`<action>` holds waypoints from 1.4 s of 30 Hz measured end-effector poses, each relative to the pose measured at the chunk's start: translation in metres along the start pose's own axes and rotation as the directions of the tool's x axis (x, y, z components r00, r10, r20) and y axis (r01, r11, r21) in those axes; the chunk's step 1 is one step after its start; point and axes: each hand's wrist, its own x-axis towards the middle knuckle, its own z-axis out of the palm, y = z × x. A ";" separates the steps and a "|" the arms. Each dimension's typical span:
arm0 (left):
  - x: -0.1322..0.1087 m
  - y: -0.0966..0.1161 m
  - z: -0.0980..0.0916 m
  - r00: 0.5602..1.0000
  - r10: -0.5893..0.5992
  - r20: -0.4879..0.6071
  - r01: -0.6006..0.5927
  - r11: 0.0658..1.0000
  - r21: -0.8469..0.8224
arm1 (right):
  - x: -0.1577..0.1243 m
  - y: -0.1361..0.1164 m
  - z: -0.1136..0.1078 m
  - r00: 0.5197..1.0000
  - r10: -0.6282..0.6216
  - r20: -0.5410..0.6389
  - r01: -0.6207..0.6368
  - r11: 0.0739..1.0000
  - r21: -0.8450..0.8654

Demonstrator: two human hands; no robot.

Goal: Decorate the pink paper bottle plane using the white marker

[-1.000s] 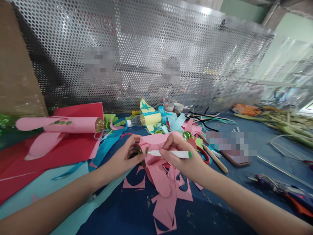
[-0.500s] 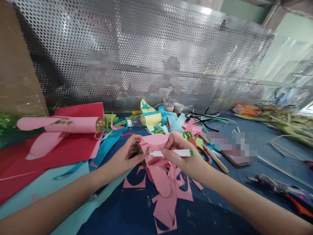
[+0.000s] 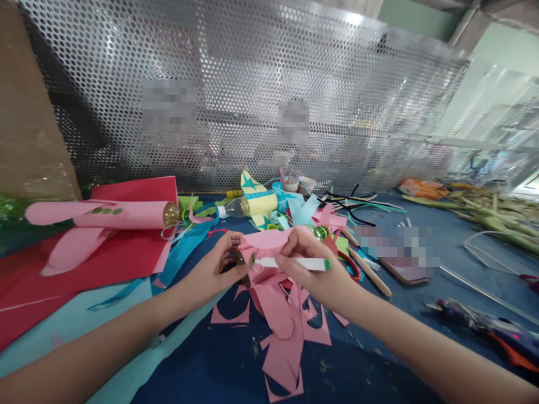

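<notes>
My left hand [image 3: 231,262] is closed around the end of a bottle wrapped in pink paper [image 3: 269,240], steadying it. In my right hand [image 3: 306,258] is a white marker [image 3: 301,262] with a green end, pinched between thumb and fingers. Its tip points left and meets the pink paper by a small green patch [image 3: 252,259]. The bottle's green cap [image 3: 321,232] shows behind my right hand. Below both hands lie pink paper scraps [image 3: 283,331], some with curved cutouts.
A pink paper-covered bottle plane [image 3: 126,214] rests on red sheets [image 3: 138,252] at left. Behind my hands lies a yellow-and-blue bottle plane [image 3: 261,203]. Red-handled scissors [image 3: 353,268], a wooden stick [image 3: 370,272] and a blurred phone [image 3: 406,272] are at right. A perforated metal screen [image 3: 337,84] stands behind.
The marker tip has shifted slightly left along the green patch on the pink paper. Both hands keep the same hold, and the view has moved a little.
</notes>
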 end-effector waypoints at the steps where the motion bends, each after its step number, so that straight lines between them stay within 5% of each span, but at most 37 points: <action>1: 0.000 0.001 0.000 1.000 0.000 0.002 0.000 1.000 -0.001 | 0.000 0.000 0.000 1.000 -0.001 0.003 0.001 1.000 -0.001; 42: 0.000 -0.004 -0.001 1.000 0.001 0.003 -0.001 0.998 -0.057 | 0.000 0.006 0.000 0.999 -0.037 0.007 0.037 0.999 -0.016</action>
